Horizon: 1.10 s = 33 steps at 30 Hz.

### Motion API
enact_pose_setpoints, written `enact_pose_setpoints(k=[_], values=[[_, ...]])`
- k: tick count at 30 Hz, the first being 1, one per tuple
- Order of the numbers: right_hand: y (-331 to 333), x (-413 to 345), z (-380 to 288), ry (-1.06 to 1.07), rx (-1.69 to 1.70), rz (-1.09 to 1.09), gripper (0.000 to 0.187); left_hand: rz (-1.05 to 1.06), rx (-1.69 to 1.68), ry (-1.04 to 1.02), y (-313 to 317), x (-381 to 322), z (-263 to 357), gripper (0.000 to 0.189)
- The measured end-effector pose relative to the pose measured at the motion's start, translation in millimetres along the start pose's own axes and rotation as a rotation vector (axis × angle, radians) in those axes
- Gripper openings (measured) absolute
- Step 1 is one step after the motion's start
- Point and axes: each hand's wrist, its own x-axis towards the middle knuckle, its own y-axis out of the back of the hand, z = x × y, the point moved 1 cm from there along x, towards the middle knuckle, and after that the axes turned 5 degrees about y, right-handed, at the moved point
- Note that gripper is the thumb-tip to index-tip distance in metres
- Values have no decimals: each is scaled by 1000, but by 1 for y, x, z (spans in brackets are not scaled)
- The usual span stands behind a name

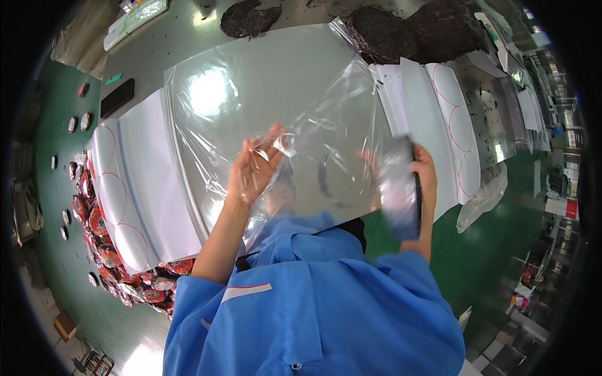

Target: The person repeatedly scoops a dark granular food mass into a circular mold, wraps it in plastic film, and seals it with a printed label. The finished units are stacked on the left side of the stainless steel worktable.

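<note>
Palm up and fingers partly extended, my left hand [254, 164] is in contact with clear plastic film [324, 127]. Glints of the film cross the palm and fingers; whether the fingers pinch it cannot be told. The wrinkled film spreads over a shiny metal table top [277, 70]. On the right, my right hand [424, 171] grips a broad, flat scraper-like tool [400, 188] by its dark edge. The tool's shiny face is blurred and reflects light. A dark curved smear [324, 178] shows on the surface between my hands.
White sheets with red circles lie left [113, 188] and right [451, 113]. Dark crumbly slabs [385, 35] sit at the far side. A phone [117, 97] lies at the table's left. Red-and-silver wrapped packets [96, 221] are heaped low on the left, some scattered across the green floor [61, 127].
</note>
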Motion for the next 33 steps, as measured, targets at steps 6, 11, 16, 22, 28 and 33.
enact_pose_setpoints(k=[6, 11, 16, 22, 28, 33], values=[[-111, 39, 55, -30, -228, -150, 56, -245, 521, -161, -76, -27, 14, 29], [-193, 75, 74, -19, 13, 274, 54, -245, 322, -172, -87, -37, 11, 31], [-194, 104, 96, 243, 282, 337, 46, -237, 403, -96, -67, -34, 14, 32], [-66, 69, 26, 75, 303, 206, 52, -634, 1407, 26, -40, -27, -3, 34], [9, 53, 3, 102, -1430, 510, 32, -892, 2052, -140, 10, -22, -45, 51], [-19, 180, -19, 656, -1044, 332, 23, -989, 2153, -101, 3, -27, -50, 59]])
